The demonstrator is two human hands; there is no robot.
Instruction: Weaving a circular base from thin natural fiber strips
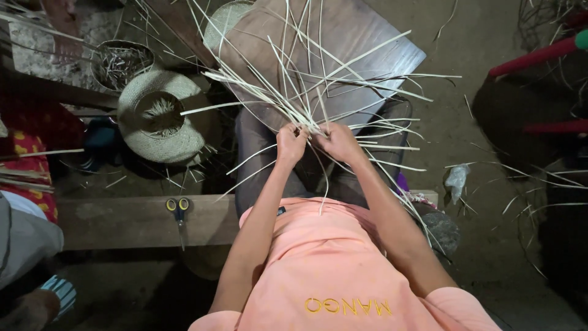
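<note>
strips: a bundle of pale straw strips (306, 92) gathers to one crossing point at the centre of the view and fans out toward 12 and 3 o'clock over a brown board (361, 37).
left hand: the left hand (290, 142) sits at 9 o'clock of the crossing point, fingers closed and pinching the strips.
right hand: the right hand (338, 141) sits at 3 o'clock of that point, just beside the left hand, fingers curled tight on the same strips.
board: it lies tilted across the person's lap, at 12 o'clock of the hands.
woven hat: a straw hat (160, 116) rests crown-up at 9 o'clock of the hands, loose ends sticking from its top.
basket: a round bowl (121, 61) with short bits inside sits at 10 o'clock, beyond the hat.
scissors: yellow-handled scissors (178, 211) lie on a wooden bench (122, 220) at 8 o'clock.
floor: stray strips and a crumpled plastic scrap (456, 181) lie on the earth floor at 3 to 4 o'clock.
</note>
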